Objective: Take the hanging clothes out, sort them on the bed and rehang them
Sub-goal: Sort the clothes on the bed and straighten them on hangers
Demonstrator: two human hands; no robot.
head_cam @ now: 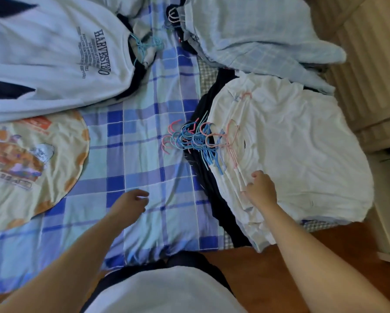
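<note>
White shirt stack (pixel 291 154) under right grip (pixel 260 190) pinching its edge, left grip (pixel 133 203) loosely spread, apart

Blue checks and pale clothes
Blue-and-white plaid bedsheet (pixel 144 154); white shirts (pixel 291 154); pink and blue hangers (pixel 196 138); pale blue checked shirt (pixel 257 35).

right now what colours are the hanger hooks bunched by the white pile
Blue and pink hanger hooks, clearest in the head view, beside the white shirts.
</note>
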